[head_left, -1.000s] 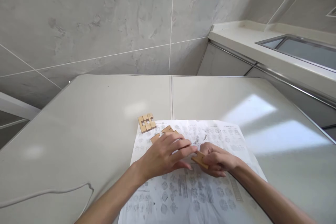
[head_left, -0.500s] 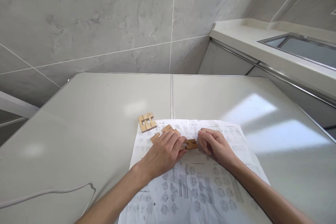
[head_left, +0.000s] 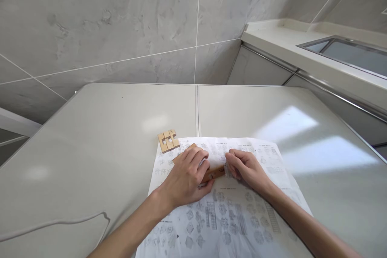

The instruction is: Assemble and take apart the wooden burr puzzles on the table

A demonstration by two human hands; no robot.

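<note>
My left hand [head_left: 189,175] grips a notched wooden piece [head_left: 215,173] between thumb and fingers, and the piece's right end sticks out toward my right hand. More wood [head_left: 192,146] shows from under the left hand's knuckles, mostly covered. Curled closed at the right end of the held piece is my right hand [head_left: 244,166]; what its fingers hold, if anything, is hidden. Several light wooden pieces lie side by side as a flat group [head_left: 168,141] with gaps, at the upper left corner of a printed paper sheet [head_left: 223,209].
The sheet lies on a pale table [head_left: 127,129] with a seam down its middle. A white cable [head_left: 54,222] runs over the table at the lower left. Beyond, at the right, stands a counter [head_left: 275,36] with a sink [head_left: 350,54].
The held piece has tilted, its left end nearer me, and shows more of its side. My left fingers have shifted and cover more of the wood beneath. My right hand has barely moved.
</note>
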